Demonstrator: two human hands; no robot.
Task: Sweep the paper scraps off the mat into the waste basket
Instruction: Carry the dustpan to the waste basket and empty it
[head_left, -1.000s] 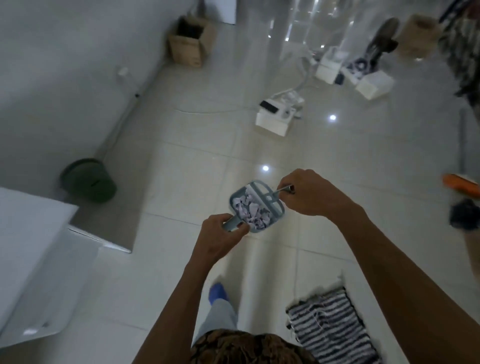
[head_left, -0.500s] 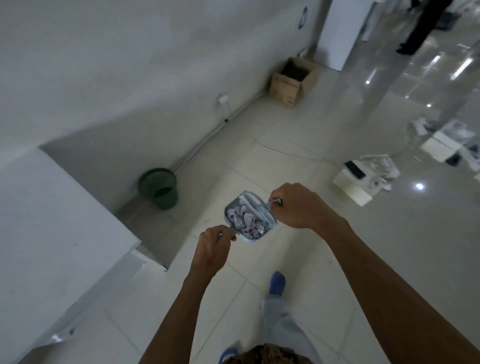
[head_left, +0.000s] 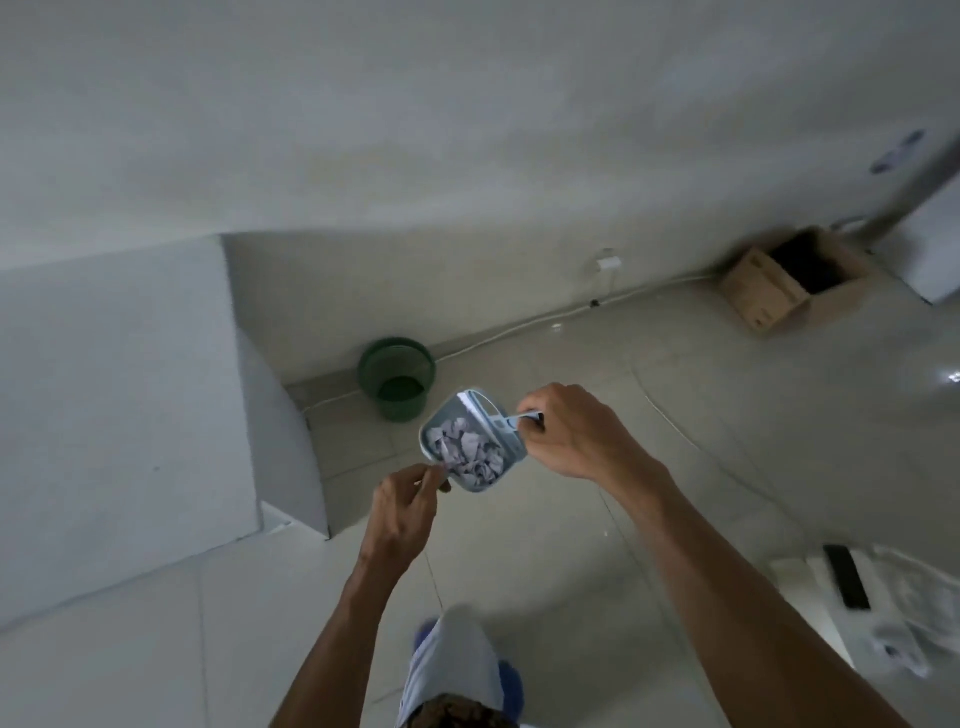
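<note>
A small pale blue dustpan (head_left: 511, 470) is held level at chest height, filled with crumpled white paper scraps (head_left: 470, 449). My left hand (head_left: 408, 506) grips its handle from below left. My right hand (head_left: 574, 434) holds the small brush (head_left: 498, 418), which lies across the pan's right side over the scraps. The green waste basket (head_left: 397, 376) stands on the floor by the wall, just beyond the pan, open-topped. The mat is out of view.
A large white block or cabinet (head_left: 130, 395) fills the left side, its corner near the basket. A cardboard box (head_left: 789, 280) sits by the wall at right, with a cable (head_left: 519, 327) along the skirting. White packaging with a black device (head_left: 847, 574) lies at right. My feet (head_left: 506, 680) are below.
The view has swung left and I have walked closer: the green basket moved from far left to just beyond the pan. The striped mat dropped out of view. Both hands keep their holds.
</note>
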